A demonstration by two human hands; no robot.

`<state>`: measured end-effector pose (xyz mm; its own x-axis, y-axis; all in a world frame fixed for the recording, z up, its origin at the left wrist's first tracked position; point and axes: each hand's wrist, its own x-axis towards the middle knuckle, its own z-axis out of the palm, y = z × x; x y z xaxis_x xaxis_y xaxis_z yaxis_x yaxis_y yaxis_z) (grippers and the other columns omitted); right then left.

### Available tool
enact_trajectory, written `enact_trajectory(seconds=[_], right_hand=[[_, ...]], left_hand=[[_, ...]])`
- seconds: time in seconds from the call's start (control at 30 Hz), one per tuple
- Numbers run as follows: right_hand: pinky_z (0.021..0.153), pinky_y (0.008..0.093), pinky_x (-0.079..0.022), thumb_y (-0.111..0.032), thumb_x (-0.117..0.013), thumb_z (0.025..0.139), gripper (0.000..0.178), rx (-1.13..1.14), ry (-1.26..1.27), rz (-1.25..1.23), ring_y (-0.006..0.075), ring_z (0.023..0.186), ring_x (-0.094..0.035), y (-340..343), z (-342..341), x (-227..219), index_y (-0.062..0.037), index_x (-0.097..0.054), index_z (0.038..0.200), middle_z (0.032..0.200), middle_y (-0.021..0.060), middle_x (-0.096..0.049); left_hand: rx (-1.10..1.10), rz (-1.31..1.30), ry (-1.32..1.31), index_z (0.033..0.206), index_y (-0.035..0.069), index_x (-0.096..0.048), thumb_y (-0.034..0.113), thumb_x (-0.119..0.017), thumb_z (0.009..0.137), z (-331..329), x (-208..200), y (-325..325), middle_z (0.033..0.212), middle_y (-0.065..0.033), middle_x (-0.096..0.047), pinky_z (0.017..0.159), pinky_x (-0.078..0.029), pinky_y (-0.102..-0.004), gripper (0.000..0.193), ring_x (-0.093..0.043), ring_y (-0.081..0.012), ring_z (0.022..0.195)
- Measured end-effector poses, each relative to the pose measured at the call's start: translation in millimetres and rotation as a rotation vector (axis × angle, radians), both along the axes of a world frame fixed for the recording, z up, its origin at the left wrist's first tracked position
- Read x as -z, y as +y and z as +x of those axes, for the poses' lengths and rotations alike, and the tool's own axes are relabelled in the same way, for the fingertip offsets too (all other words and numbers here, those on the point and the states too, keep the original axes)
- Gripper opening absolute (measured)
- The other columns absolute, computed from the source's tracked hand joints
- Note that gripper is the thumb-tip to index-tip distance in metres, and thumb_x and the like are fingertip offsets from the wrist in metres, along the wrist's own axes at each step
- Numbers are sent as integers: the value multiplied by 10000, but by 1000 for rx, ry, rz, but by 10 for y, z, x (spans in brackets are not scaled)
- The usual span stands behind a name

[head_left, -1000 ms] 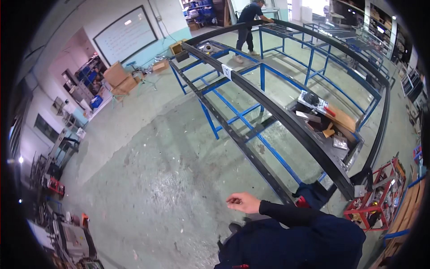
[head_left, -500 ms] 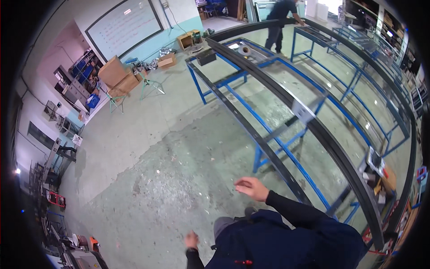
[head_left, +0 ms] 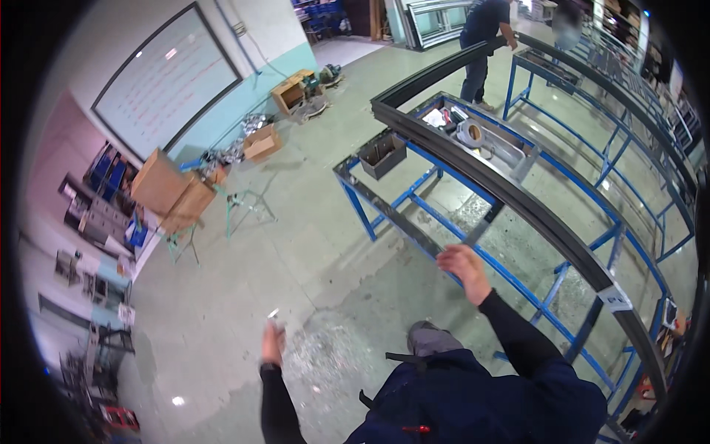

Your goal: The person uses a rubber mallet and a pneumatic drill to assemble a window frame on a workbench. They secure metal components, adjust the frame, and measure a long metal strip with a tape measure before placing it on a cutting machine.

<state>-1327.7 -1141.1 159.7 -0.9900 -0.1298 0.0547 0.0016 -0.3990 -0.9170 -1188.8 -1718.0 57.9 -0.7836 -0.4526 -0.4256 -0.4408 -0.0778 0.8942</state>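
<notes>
My right hand hovers with its fingers loosely apart and nothing in them, just above the near rail of a blue steel rack. A long dark metal frame profile lies along the top of that rack, a little beyond the hand. My left hand hangs lower at my side over the concrete floor, seen edge-on. A small pale bit shows at its fingertips, but I cannot tell if it is held. My dark blue sleeves and jacket fill the bottom of the picture.
Another person stands at the rack's far end, a hand on the dark frame. A grey open box and a tape roll sit on the rack. Cardboard boxes, a small green stand and a wall board are to the left.
The view has swung so the rack's corner is now ahead. My right hand has risen toward the blue rail, and my left hand has come further into view.
</notes>
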Motion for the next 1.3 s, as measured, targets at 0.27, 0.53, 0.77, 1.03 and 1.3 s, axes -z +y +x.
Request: enact_trajectory(seconds=[0.27,0.53,0.77,1.03,1.3], right_hand=[[1113,411,-349,-478,-420,1013,608,529,60,-64,278,1335,-460,-282,-3355,510,-50,-373,1443,1436,165,-472],[1203,401,-179,-528,-305,1029,724,676,98,-326,299,1477,-213,-800,-6895,-47,-27,-169,1535,1594,178,-206],[1177,405,-168,-744,-284,927,942,1251,-414,-160,291,1472,-184,-369,-9286,1024,-30,-182,1533,1593,194,-188],[1172,356,-207,-782,-248,907,1011,1248,-598,-214,288,1457,-251,-701,-9607,1236,-22,-84,1553,1571,208,-247],[1080,314,-324,-717,-320,950,903,855,-535,-288,177,1271,-428,-1063,-10091,1453,9,-319,1486,1383,89,-472]], left_hand=[[783,44,301,1449,10,-365,644,-444,950,-7388,-1576,1337,1418,-201,-493,1115,-322,-436,810,-438,-298,1350],[1225,22,-100,1537,63,-219,839,-517,760,-11256,-536,3148,1545,-260,-267,1152,-238,-495,1137,-310,-353,1421],[1343,615,-579,1332,89,-482,903,-346,776,-11685,814,4131,1105,-136,-600,777,-527,-399,995,-648,-266,915],[1356,543,-315,1234,32,-464,815,-345,870,-11707,897,4163,978,-68,-539,775,-498,-313,872,-560,-167,851],[1317,758,-144,1273,-2,-499,645,-366,981,-12086,1202,3922,1099,-107,-612,897,-475,-324,721,-588,-190,1028]])
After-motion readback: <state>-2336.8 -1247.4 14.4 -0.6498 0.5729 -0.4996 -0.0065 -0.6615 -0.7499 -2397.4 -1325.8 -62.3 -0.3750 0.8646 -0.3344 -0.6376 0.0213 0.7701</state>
